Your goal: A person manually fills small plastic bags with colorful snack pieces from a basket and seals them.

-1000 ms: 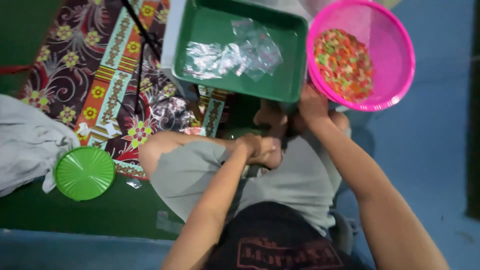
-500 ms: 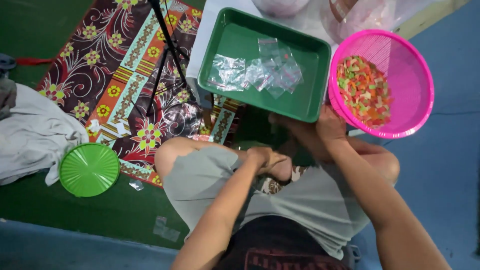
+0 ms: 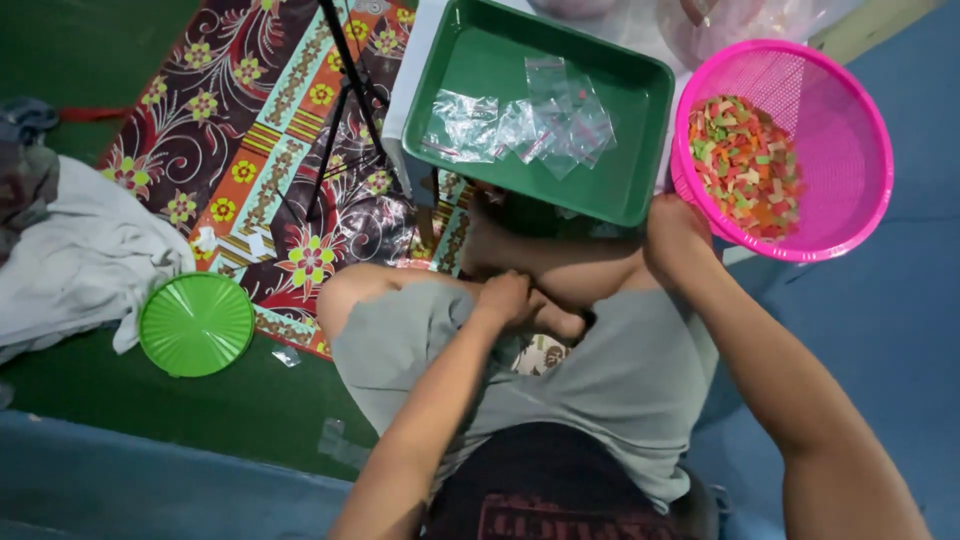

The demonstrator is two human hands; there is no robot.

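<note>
Since half a sec ago the view has slid a bit: tray and basket sit higher and further right in frame, and the right hand (image 3: 676,232) has come up to the gap btw the two, right under the basket rim.

Nearest: soft grey shorts (image 3: 610,380) over folded legs, dark shirt below. Left hand (image 3: 505,297) rests on the lap just left of centre, fingers curled tight into a loose fist against the bare shin/foot; can't tell if it's pinching anything. Right hand is up and to the right of it, knuckles toward the cam, fingers bent under and hidden, so whether it grips anything can't be told. It touches or nearly touches the tray's near right corner.

Well left of the left hand: round green plastic lid (image 3: 196,323), ribbed like a fan, lying flat on green flooring beside a rumpled grey-white cloth (image 3: 85,265).

Just beyond both hands: rectangular green plastic tray (image 3: 640,150), smooth and glossy, w/ a scatter of small clear crinkly bags (image 3: 520,125) inside. Right of it, beyond the right hand: round pink mesh basket (image 3: 850,150) w/ a heap of small multicoloured pieces (image 3: 748,165), red, green, orange. Far left beyond: patterned floral mat (image 3: 250,150), thin black tripod legs (image 3: 345,110) over it.
</note>
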